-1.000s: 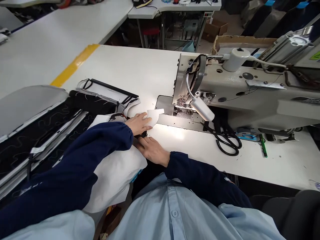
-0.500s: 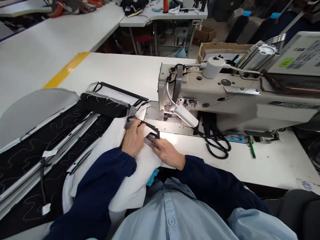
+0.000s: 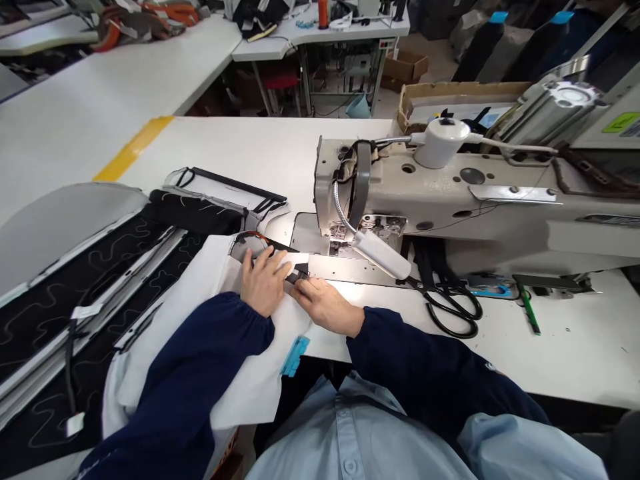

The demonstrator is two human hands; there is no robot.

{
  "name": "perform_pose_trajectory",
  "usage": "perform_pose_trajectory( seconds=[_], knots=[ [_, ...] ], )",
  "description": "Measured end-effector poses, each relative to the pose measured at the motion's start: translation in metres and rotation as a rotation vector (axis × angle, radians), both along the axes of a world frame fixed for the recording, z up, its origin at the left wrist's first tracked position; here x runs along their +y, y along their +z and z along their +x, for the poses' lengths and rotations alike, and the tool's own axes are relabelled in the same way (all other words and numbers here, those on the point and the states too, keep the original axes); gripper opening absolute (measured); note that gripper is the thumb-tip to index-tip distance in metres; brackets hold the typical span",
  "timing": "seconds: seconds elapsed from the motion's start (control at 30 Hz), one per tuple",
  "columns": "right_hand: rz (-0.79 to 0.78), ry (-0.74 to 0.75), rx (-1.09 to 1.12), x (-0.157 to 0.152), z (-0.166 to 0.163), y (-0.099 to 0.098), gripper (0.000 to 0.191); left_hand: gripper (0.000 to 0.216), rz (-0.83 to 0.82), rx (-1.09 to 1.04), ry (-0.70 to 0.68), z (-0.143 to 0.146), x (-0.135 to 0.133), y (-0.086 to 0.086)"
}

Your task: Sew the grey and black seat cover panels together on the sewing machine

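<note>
Spread across the table beside the sewing machine (image 3: 390,180) is a large sewn cover, with white fabric (image 3: 200,287) nearest me and black panels (image 3: 125,260) with wavy stitching farther left. My left hand (image 3: 263,279) lies on its grey and black edge, fingers apart and pressing down. Just right of it, my right hand (image 3: 327,303) pinches the end of a black strip (image 3: 300,272) on that edge. A white patch (image 3: 296,259) shows between the hands and the needle area. The right fingertips are partly hidden.
Black scissors (image 3: 453,310) lie under the machine arm, with a green pen (image 3: 530,312) to their right. A lamp (image 3: 383,253) hangs before the needle. A blue clip-like piece (image 3: 295,355) sits at the front table edge. A cardboard box (image 3: 407,107) stands behind.
My left fingers have spread out flatter on the cover's edge. The white patch and black strip lie flatter now. Both hands and the cover have shifted slightly left in view.
</note>
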State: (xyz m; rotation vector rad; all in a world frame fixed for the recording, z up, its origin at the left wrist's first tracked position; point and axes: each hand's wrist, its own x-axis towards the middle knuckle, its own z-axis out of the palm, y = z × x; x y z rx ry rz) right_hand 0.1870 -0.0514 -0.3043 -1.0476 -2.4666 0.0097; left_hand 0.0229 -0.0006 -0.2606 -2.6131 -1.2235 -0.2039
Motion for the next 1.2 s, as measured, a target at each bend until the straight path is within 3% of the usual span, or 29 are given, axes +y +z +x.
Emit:
perform_pose_trajectory(
  seconds=[0.23, 0.43, 0.53, 0.8, 1.0, 1.2],
  knots=[
    [-0.005, 0.009, -0.06, 0.005, -0.001, 0.007, 0.032, 0.032, 0.042, 0.005, -0.028, 0.007, 0.011, -0.003],
    [0.026, -0.088, -0.067, 0.022, -0.001, 0.005, 0.036, 0.025, 0.161, -0.037, -0.265, 0.005, 0.051, -0.002],
    [0.042, -0.161, -0.048, 0.028, 0.003, 0.004, 0.036, 0.026, 0.192, -0.058, -0.278, 0.014, 0.065, 0.002],
    [0.042, -0.167, -0.016, 0.028, 0.011, 0.0, 0.035, 0.016, 0.057, 0.058, -0.32, 0.03, 0.048, -0.003],
    [0.003, -0.146, -0.025, 0.028, 0.011, 0.0, 0.03, 0.026, 0.007, -0.017, -0.372, 0.026, 0.052, -0.007],
    [0.15, -0.166, -0.001, 0.029, 0.011, -0.001, 0.03, 0.029, -0.059, -0.026, -0.407, 0.025, 0.056, -0.011]
  ],
)
